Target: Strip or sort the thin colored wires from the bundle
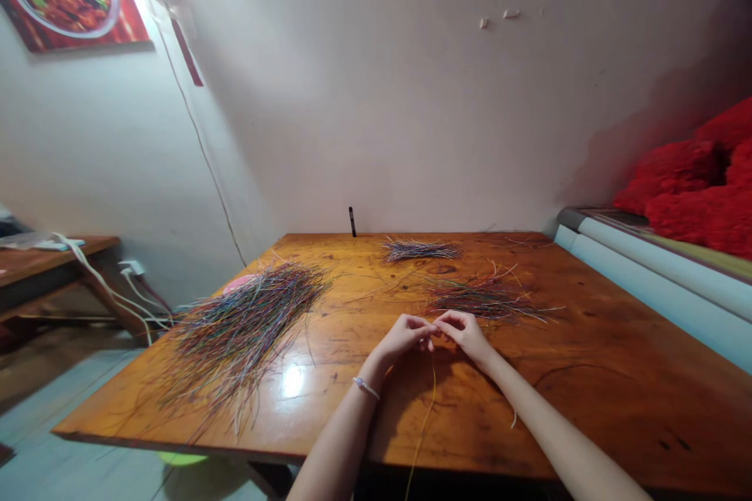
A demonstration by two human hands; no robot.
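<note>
Near the middle of the wooden table (329, 407), my left hand (407, 335) and my right hand (466, 333) meet at their fingertips, both pinched closed. A thin yellow wire (424, 427) hangs down from between them and runs over the table's front edge. Its upper end is hidden in the fingers. Just beyond my right hand lies a loose bunch of mixed-colour wires (485, 300). To the left spreads a much larger heap of thin coloured wires (252, 321).
A small bundle of wires (421, 250) lies toward the wall, with a black pen-like stick (352, 221) upright at the back edge. Red fluffy material (687, 188) sits on a freezer-like white case (640, 274) at right. White cables (111, 293) hang at left.
</note>
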